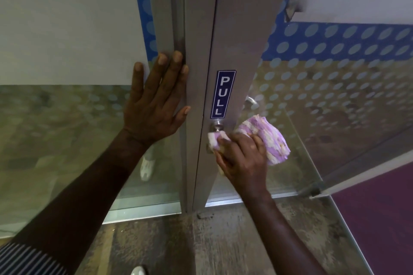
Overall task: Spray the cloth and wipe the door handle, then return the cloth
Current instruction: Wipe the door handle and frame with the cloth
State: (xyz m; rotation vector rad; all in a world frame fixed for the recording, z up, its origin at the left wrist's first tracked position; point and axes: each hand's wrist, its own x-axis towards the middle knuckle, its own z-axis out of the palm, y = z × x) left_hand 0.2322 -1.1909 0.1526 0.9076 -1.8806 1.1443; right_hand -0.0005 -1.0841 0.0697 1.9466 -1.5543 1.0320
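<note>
My right hand (242, 156) grips a purple and white cloth (268, 140) and presses it around the door handle. Only the handle's round metal base (216, 127) shows above the cloth; the rest is hidden under my hand and the cloth. My left hand (155, 100) lies flat, fingers spread, against the grey metal door frame (196, 29) to the left of the handle. No spray bottle is in view.
A blue PULL sticker (223, 94) sits just above the handle. Frosted glass panels with dots and blue bands (335, 69) flank the door. A second handle (251, 101) shows through the glass. Stone floor lies below; purple carpet (384, 214) at right.
</note>
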